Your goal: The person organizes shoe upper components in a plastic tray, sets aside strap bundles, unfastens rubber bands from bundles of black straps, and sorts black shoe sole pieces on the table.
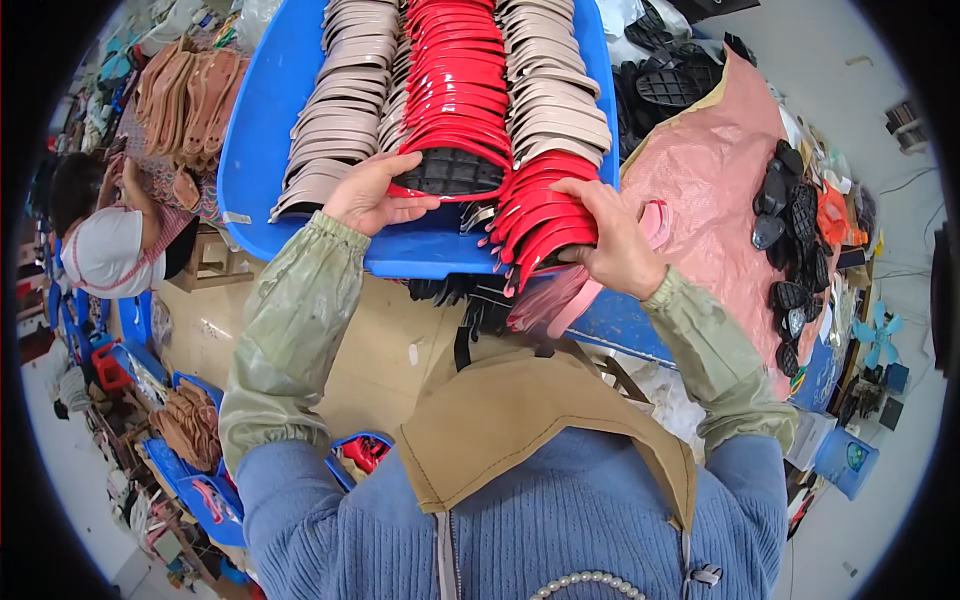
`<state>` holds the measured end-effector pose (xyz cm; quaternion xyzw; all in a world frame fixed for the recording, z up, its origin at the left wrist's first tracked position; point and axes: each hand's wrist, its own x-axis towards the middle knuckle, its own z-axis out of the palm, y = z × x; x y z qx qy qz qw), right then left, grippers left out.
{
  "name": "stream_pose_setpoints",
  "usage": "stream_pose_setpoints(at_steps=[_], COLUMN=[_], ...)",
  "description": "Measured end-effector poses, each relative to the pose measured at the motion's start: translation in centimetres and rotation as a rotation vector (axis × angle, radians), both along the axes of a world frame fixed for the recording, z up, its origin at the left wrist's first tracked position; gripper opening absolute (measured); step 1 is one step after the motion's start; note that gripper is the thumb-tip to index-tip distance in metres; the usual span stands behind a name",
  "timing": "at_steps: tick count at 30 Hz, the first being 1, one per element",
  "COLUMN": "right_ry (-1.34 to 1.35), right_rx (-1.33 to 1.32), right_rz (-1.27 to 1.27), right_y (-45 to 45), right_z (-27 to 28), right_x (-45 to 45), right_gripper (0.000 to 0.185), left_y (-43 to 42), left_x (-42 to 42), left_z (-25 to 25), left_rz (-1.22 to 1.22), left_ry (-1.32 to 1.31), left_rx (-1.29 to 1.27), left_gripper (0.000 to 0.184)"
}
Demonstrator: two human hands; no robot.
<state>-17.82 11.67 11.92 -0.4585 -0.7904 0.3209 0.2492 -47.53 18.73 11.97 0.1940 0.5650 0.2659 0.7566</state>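
Observation:
A blue tub (245,130) holds rows of glossy red shoe uppers (450,70) and beige ones (350,90). At the near end of the middle row, my left hand (380,193) grips the left edge of a red piece with a black grid-patterned part (452,172), thumb on top and fingers beneath. To its right, my right hand (612,235) has thumb and fingers around the near end of a stack of red uppers (540,215), at the tub's front right corner.
Pink sheeting (690,170) with black soles (790,215) lies at the right. Brown pieces (190,95) are piled on a patterned surface at the upper left, where another person (115,245) sits. Blue bins (210,495) stand at the lower left.

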Motion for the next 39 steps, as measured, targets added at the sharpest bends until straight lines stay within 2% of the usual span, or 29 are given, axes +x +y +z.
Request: stream_pose_setpoints(at_steps=[3,8,12,13,14,16,17,20,28,32,34,35,37,39], right_ry=[0.014,-0.016,-0.113,-0.11,-0.101,-0.084,-0.074,-0.044,-0.034,0.061,0.125,0.137,0.406,0.322], right_rx=[0.132,0.28,0.395,0.416,0.434,0.468,0.483,0.465,0.464,0.402,0.218,0.209,0.123,0.189], right_rz=[-0.066,-0.175,-0.225,-0.238,-0.216,-0.173,-0.152,-0.149,-0.133,-0.145,-0.075,-0.054,-0.436,-0.448], right_y=[-0.7,-2.4,-1.9,-1.6,-1.4,-1.1,-1.1,-2.2,-1.6,-1.5,-2.0,-1.3,0.0,0.0], right_z=[-1.6,-1.7,-1.1,-1.0,-0.9,-0.6,-0.5,-0.8,-4.0,-1.4,0.3,0.7,1.1,0.5], right_x=[-0.8,-0.4,-0.1,0.0,0.1,0.2,0.3,0.3,0.3,0.7,0.5,0.0,-1.1,-2.8], right_gripper=[0.065,0.061,0.059,0.059,0.059,0.059,0.059,0.059,0.057,0.054,0.045,0.045,0.035,0.034], left_y=[0.3,-1.4,-2.7,-3.7,-4.5,-6.4,-6.5,-6.8,-6.4,-6.3,-7.1,-7.3,-7.8,-8.4], left_x=[-0.4,1.6,3.2,4.8,6.1,9.5,10.6,12.3,12.8,13.3,12.8,12.6,12.5,12.8], left_z=[-0.3,0.6,2.0,4.2,5.4,7.0,5.7,2.0,-0.1,-0.1,-0.3,-0.4,-0.7,-0.9], left_rz=[-0.014,-0.056,-0.212,-0.138,-0.182,-0.484,-0.575,-0.765,-0.814,-0.75,-0.734,-0.712,-0.668,-0.603], left_ry=[0.007,0.09,1.17,1.258,1.038,0.847,0.768,0.983,0.984,0.96,0.983,0.993,1.013,1.101], left_rx=[-0.029,0.069,1.12,1.398,1.54,1.528,1.571,1.478,1.585,1.504,1.466,1.453,1.429,1.448], left_gripper=[0.03,0.041,0.059,0.074,0.077,0.081,0.085,0.085,0.081,0.078,0.077,0.076,0.075,0.071])
